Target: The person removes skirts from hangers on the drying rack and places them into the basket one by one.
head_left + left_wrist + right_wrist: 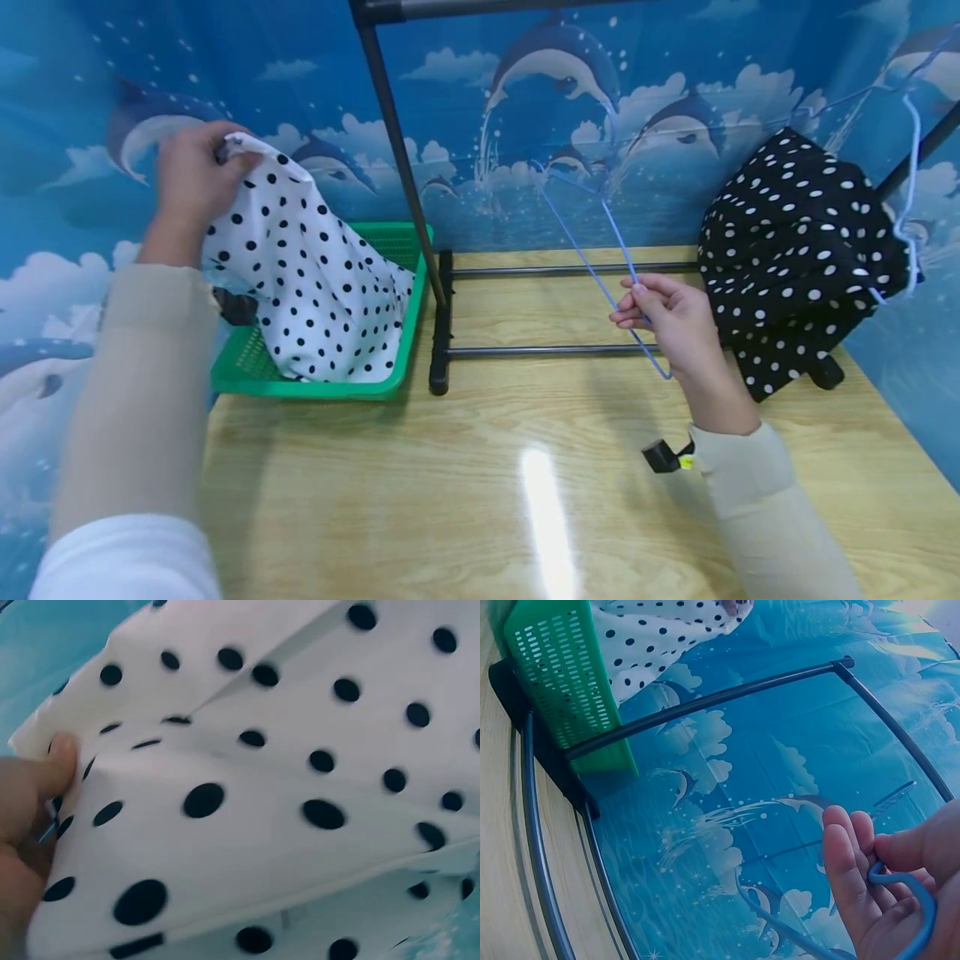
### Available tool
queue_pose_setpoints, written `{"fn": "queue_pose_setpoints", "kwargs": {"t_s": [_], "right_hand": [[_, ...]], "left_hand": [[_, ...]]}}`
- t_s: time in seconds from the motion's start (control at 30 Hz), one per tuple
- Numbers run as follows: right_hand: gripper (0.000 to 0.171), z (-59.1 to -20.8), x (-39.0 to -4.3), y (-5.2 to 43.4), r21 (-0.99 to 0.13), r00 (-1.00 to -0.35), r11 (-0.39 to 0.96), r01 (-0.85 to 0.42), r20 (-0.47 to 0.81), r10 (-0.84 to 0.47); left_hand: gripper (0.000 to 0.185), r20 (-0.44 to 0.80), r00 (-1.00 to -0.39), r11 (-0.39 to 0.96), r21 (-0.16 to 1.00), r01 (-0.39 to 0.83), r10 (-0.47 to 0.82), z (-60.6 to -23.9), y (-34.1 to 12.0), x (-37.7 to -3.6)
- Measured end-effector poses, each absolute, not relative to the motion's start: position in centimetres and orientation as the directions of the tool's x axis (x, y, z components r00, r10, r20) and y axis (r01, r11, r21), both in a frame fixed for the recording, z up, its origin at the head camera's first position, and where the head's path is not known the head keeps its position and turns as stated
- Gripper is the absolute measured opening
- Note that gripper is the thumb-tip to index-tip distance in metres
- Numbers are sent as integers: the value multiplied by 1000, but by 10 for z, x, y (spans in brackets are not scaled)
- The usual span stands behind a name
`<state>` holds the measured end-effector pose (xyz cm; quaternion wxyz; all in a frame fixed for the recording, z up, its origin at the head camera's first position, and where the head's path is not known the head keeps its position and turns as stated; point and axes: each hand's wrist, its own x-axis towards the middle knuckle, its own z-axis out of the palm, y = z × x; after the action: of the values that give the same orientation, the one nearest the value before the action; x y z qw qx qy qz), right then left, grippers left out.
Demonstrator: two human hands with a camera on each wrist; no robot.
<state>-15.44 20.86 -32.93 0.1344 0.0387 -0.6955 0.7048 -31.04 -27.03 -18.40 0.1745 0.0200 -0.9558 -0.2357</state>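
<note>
My left hand (197, 171) grips the upper edge of a white cloth with black polka dots (315, 275). The cloth hangs down from it, its lower part lying in a green plastic basket (300, 389). In the left wrist view, the thumb presses on the edge of the cloth (262, 795), which fills most of that view. Over the table to the right, my right hand (678, 325) pinches a thin blue clothes hanger (617, 233) by its side. The right wrist view has the hanger's bend (928, 907) between thumb and fingers.
A dark metal rack (390, 125) stands on the wooden table (375, 500), its post beside the basket. At right hangs a black cloth with white dots (795, 242), with another blue hanger (911, 167) by it. A dolphin-print curtain (480, 75) lies behind.
</note>
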Motion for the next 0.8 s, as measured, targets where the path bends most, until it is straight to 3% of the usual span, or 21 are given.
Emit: {"fn": "queue_pose_setpoints", "kwargs": {"t_s": [0.3, 0.53, 0.8], "right_hand": [[20, -332, -152, 207, -978, -969, 18, -206, 206, 134], [31, -335, -151, 208, -981, -971, 30, -194, 196, 136], [24, -336, -150, 207, -986, -977, 2, -165, 163, 139]], "left_hand": [[43, 410, -870, 836, 549, -5, -274, -223, -246, -329], [42, 410, -886, 827, 559, 57, -217, -251, -224, -332], [39, 325, -936, 842, 535, 66, -133, -284, -206, -335]]}}
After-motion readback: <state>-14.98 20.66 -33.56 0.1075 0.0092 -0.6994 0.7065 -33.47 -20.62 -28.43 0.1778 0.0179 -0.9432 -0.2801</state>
